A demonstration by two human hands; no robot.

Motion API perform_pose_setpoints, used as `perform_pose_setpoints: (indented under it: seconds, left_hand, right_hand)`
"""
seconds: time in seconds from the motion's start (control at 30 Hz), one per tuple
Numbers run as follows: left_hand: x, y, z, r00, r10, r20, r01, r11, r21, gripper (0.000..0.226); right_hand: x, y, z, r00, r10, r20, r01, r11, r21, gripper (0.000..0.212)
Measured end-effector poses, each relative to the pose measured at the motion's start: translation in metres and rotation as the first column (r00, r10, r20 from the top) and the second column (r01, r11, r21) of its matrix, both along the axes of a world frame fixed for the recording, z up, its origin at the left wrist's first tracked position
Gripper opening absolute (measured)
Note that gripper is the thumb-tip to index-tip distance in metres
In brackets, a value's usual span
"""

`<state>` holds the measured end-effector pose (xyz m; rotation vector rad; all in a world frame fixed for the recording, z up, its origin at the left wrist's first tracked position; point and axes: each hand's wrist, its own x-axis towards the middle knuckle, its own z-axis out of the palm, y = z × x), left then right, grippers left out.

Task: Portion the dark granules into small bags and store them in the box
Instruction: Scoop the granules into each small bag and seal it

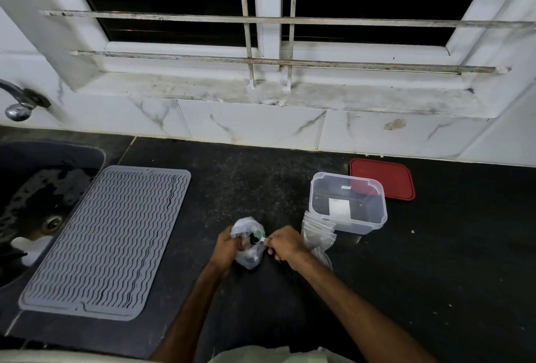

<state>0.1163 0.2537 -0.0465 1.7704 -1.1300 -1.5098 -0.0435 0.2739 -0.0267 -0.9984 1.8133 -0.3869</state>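
Nearest my view: hem of a pale green garment (269, 355) at the bottom edge, both forearms reaching forward from it over the desk (435, 246).

Left hand (229, 242): fingers curled round the side of a crumpled clear plastic bag (248, 258). I judge it is there to steady the bag and hold its mouth up and open.

Right hand (285, 243): fingertips pinch the handle of a pale green spoon (259, 235), bowl dipped into the bag's mouth. It reads as a scooping grip. I cannot tell whether the spoon is loaded.

Contents of the plastic bag: dark granules (250, 259), seen through the film low down and at the mouth. This is the supply, and it stands on the desk between the two hands.

Just right of the right hand: a stack of small bags (317, 232), flat and clear, leaning against the box (348, 203). Probably parked there within easy reach of the spoon hand. None looks filled.

Box: clear, lidless, upright. I see no portioned bags inside. A white slip (339, 208) shows through the wall; inside or stuck on, I cannot tell. Red lid (383, 178) lies flat behind, touching or just beside the box, so the box is left open for loading.

Well apart to the left: grey ribbed mat (107, 243), then the sink (43, 188).

Judgement: first portion not yet stored.
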Motion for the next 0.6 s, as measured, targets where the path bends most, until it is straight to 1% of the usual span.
perform_pose_setpoints:
  seconds: [0.07, 0.17, 0.23, 0.3, 0.33, 0.43, 0.53, 0.6]
  left_hand:
    - [0.001, 0.000, 0.005, 0.996, -0.085, 0.010, 0.085, 0.996, 0.001, 0.025]
    - [0.000, 0.000, 0.010, 0.993, -0.116, 0.009, 0.116, 0.993, 0.017, 0.023]
    - [-0.001, -0.001, 0.009, 1.000, -0.014, 0.017, 0.014, 1.000, 0.002, 0.024]
    - [0.001, -0.001, 0.007, 0.992, 0.128, -0.022, -0.127, 0.991, 0.035, 0.026]
    - [0.002, 0.000, 0.008, 0.986, 0.162, -0.050, -0.159, 0.986, 0.058, 0.025]
    - [0.003, 0.004, 0.012, 0.981, 0.155, -0.118, -0.146, 0.986, 0.087, 0.023]
    - [0.004, 0.000, 0.014, 0.981, 0.163, -0.109, -0.149, 0.981, 0.121, 0.025]
    - [0.006, -0.004, 0.012, 0.985, 0.141, -0.103, -0.126, 0.981, 0.146, 0.030]
  right_hand:
    - [0.004, 0.000, 0.000, 0.996, -0.047, 0.072, 0.044, 0.998, 0.040, 0.026]
    - [0.008, 0.003, 0.001, 0.994, -0.058, 0.093, 0.052, 0.997, 0.057, 0.026]
    - [0.007, 0.004, 0.004, 0.995, -0.053, 0.089, 0.052, 0.998, 0.022, 0.023]
    - [0.005, 0.003, 0.006, 0.998, -0.027, 0.049, 0.029, 0.999, -0.039, 0.022]
    - [0.004, 0.003, 0.007, 0.999, -0.017, 0.032, 0.019, 0.998, -0.065, 0.022]
    - [0.001, 0.001, 0.011, 1.000, -0.017, 0.025, 0.020, 0.992, -0.122, 0.021]
    - [-0.004, 0.001, 0.015, 0.997, -0.014, 0.070, 0.024, 0.991, -0.133, 0.019]
    - [-0.008, 0.002, 0.017, 0.993, -0.028, 0.116, 0.041, 0.993, -0.111, 0.018]
